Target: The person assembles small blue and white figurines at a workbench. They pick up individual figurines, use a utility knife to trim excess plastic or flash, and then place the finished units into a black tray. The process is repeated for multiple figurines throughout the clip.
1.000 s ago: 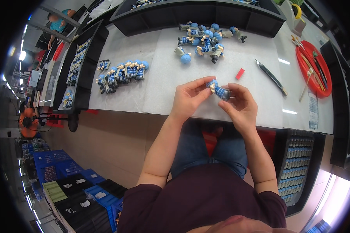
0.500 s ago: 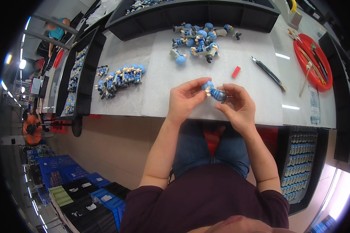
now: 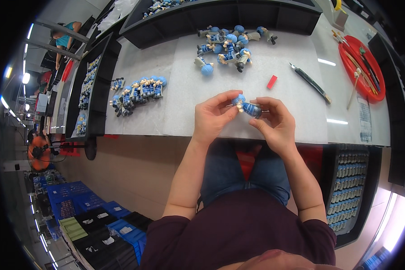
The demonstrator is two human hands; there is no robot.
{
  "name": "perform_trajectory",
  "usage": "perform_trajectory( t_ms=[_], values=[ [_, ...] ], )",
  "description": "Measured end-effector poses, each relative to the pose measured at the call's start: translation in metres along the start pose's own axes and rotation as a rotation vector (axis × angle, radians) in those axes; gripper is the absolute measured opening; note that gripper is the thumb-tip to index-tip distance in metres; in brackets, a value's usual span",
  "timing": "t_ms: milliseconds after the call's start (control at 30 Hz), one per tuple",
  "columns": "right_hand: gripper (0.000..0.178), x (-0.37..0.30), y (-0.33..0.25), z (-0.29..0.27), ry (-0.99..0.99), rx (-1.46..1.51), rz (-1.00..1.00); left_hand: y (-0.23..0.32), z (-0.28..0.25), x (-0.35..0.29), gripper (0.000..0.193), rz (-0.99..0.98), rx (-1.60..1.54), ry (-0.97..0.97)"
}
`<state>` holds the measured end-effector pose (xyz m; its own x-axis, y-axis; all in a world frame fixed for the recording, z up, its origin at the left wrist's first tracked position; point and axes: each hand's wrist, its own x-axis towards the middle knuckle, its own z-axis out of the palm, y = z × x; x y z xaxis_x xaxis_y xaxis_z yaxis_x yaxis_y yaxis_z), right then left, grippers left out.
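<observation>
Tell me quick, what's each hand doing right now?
Left hand: closed, pinching the head end of a small blue figurine.
Right hand: closed, fingers and thumb about the same figurine's leg end.

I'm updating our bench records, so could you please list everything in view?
held figurine: one, blue and cream, between both hands
grouped figurines: several overlapping, blue and cream, table's left
heaped figurines: about a dozen, blue and grey, table's far middle
small block: one, red, beyond the right hand
pen-like tool: one, dark, right of block
oval tray: one, red, far right, holding slim tools
bins: at least four, black, around the table
table: one, whitish, centre
fan: one, orange, left
crates: several, mostly blue and black, lower left
co-worker: one, turquoise top, upper left
left hand: one, bare, at figurine's head
right hand: one, bare, at its feet
</observation>
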<state>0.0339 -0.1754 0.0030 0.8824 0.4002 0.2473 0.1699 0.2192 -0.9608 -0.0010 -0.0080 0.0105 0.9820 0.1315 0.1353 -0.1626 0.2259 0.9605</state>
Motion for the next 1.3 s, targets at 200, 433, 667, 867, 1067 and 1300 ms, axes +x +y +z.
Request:
perform_trajectory(
  t_ms=[200, 433, 667, 867, 1067, 1300],
  values=[
    [0.040, 0.0002, -0.0006, 0.0006, -0.008, -0.022, 0.010, -0.0027, 0.0013, -0.0022, 0.032, 0.044, 0.029, 0.042],
    [0.041, 0.0006, -0.0006, 0.0024, -0.003, -0.023, 0.038, -0.0052, 0.0012, -0.0025, 0.032, 0.070, 0.052, 0.072],
    [0.037, 0.0005, -0.0016, 0.0028, -0.014, -0.033, 0.055, -0.0061, 0.0016, -0.0024, 0.032, 0.065, 0.058, 0.089],
    [0.035, 0.0009, -0.0012, 0.0030, -0.014, -0.017, 0.042, -0.0033, 0.0030, -0.0032, 0.032, 0.054, 0.107, 0.090],
    [0.036, 0.0008, -0.0026, 0.0029, -0.018, -0.031, 0.046, -0.0044, 0.0021, -0.0029, 0.032, 0.059, 0.098, 0.084],
    [0.032, 0.0019, -0.0019, 0.0036, 0.014, -0.028, 0.101, -0.0049, -0.0009, 0.0008, 0.031, 0.011, 0.034, 0.053]
  ],
)
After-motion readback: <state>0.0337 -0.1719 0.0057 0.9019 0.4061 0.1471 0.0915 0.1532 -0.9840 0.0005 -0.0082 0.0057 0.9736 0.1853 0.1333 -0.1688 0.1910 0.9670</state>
